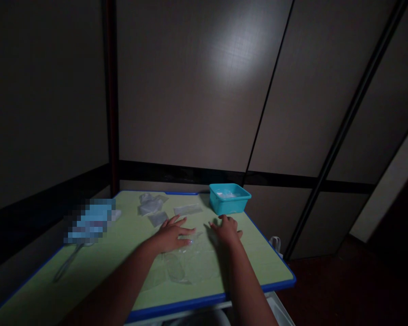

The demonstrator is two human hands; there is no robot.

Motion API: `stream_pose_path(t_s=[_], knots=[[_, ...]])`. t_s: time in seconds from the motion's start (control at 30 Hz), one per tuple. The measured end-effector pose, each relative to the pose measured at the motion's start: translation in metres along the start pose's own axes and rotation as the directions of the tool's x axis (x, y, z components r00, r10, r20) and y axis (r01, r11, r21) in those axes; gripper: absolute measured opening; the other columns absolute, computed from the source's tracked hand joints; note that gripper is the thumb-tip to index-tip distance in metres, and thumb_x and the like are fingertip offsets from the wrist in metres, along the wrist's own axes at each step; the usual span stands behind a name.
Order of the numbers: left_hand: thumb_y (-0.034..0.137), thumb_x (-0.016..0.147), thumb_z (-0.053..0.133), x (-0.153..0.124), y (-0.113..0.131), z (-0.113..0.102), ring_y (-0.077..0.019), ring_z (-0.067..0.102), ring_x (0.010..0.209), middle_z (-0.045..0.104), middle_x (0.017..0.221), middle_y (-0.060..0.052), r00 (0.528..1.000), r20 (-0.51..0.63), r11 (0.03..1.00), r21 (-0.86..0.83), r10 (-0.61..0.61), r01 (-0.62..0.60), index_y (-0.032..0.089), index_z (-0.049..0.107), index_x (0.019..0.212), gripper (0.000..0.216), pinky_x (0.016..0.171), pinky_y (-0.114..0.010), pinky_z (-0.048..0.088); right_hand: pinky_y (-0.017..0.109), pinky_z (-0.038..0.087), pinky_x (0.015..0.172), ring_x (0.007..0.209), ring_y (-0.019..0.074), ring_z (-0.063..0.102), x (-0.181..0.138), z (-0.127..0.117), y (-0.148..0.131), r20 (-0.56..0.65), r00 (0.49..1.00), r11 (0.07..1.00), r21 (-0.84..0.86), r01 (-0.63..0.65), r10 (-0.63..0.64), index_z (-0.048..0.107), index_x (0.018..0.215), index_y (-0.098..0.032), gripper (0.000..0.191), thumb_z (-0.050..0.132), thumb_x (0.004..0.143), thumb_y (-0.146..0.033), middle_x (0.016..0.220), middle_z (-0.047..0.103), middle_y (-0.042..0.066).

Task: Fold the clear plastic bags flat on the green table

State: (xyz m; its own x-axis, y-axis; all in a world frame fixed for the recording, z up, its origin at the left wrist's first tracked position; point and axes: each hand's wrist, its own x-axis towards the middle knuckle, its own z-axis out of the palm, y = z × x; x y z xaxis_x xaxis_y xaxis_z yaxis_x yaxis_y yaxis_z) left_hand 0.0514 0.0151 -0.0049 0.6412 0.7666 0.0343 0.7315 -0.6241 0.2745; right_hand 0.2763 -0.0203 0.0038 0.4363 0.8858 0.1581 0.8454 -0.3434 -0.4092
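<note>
A crumpled clear plastic bag (193, 265) lies spread on the light green tabletop near its front edge. My left hand (172, 235) is over the far left part of the bag, fingers spread and grasping nothing. To the right, my right hand (227, 230) hovers or rests by the bag's far right side, its fingers apart and curved downward; I cannot tell whether they touch the table. Beyond my left hand are a small flat clear packet (159, 219), a pile of crumpled plastic bags (151, 204) and another flat clear packet (188, 209).
A turquoise plastic basket (231, 207) with clear plastic inside stands at the table's back right corner. On the left is a blurred-out blue object (93, 222) with a strap (68, 262). The table (115, 253) has a blue rim; wardrobe panels (190, 113) rise behind it.
</note>
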Motion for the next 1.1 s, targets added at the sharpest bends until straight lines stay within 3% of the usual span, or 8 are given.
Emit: stream_pose_path(t_s=[0.2,0.37,0.53,0.7,0.87,1.1], knots=[[0.064,0.073,0.047,-0.002,0.001,-0.001,-0.0299,0.006,0.134,0.023,0.145,0.0,1.0,0.002,1.0,-0.015,0.01,-0.01,0.044,0.044,0.122,0.053,0.102,-0.053,0.011,0.067,0.014,0.092,0.131,0.0306,0.008,0.002,0.008,0.005,0.187,0.982,0.993,-0.116,0.02,0.002,0.027,0.133,-0.028,0.07,0.043,0.073,-0.061,0.145,0.014,0.012],[0.056,0.081,0.04,-0.001,0.005,-0.002,-0.0254,0.014,0.133,0.034,0.141,0.0,0.993,-0.118,0.999,-0.041,0.01,-0.015,0.043,0.046,0.12,0.041,0.101,-0.057,0.008,0.065,0.016,0.093,0.132,0.0294,0.008,0.0,0.004,0.002,0.206,0.979,0.991,-0.133,0.022,0.005,0.024,0.134,-0.028,0.061,0.032,0.081,-0.057,0.146,0.013,0.011],[0.049,0.081,0.043,0.002,0.003,-0.001,-0.0263,0.015,0.132,0.039,0.137,-0.002,0.963,-0.256,0.996,-0.004,-0.089,0.091,0.04,0.049,0.119,0.04,0.102,-0.056,0.008,0.065,0.013,0.094,0.132,0.0285,0.006,0.0,0.004,0.002,0.202,0.979,0.989,-0.145,0.007,0.022,0.022,0.136,-0.028,0.06,0.025,0.083,-0.057,0.146,0.014,0.01],[0.057,0.075,0.048,0.0,0.001,0.001,-0.0292,0.007,0.134,0.03,0.143,-0.004,0.975,-0.196,0.995,-0.002,-0.103,0.105,0.043,0.041,0.124,0.052,0.1,-0.06,0.007,0.069,0.008,0.091,0.132,0.0317,-0.002,0.002,0.005,0.005,0.294,0.956,0.986,-0.153,0.068,-0.021,0.012,0.139,-0.028,0.079,0.03,0.074,-0.071,0.147,0.003,0.012],[0.062,0.073,0.047,-0.002,0.001,0.0,-0.03,0.001,0.134,0.024,0.145,-0.004,0.986,-0.136,0.996,-0.019,-0.091,0.089,0.043,0.037,0.127,0.058,0.099,-0.062,0.005,0.069,0.008,0.091,0.132,0.033,-0.009,0.0,-0.002,0.007,0.399,0.913,0.98,-0.134,0.147,-0.083,-0.002,0.139,-0.033,0.099,0.048,0.062,-0.072,0.147,-0.01,0.01],[0.066,0.07,0.048,-0.005,0.003,-0.003,-0.0307,-0.003,0.134,0.015,0.147,-0.003,0.998,-0.055,0.999,-0.01,-0.04,0.039,0.044,0.036,0.127,0.063,0.099,-0.062,0.003,0.066,0.009,0.094,0.132,0.0308,-0.008,0.0,-0.006,0.006,0.411,0.91,0.985,-0.128,0.119,-0.056,0.002,0.139,-0.032,0.101,0.055,0.06,-0.066,0.147,-0.005,0.01]])
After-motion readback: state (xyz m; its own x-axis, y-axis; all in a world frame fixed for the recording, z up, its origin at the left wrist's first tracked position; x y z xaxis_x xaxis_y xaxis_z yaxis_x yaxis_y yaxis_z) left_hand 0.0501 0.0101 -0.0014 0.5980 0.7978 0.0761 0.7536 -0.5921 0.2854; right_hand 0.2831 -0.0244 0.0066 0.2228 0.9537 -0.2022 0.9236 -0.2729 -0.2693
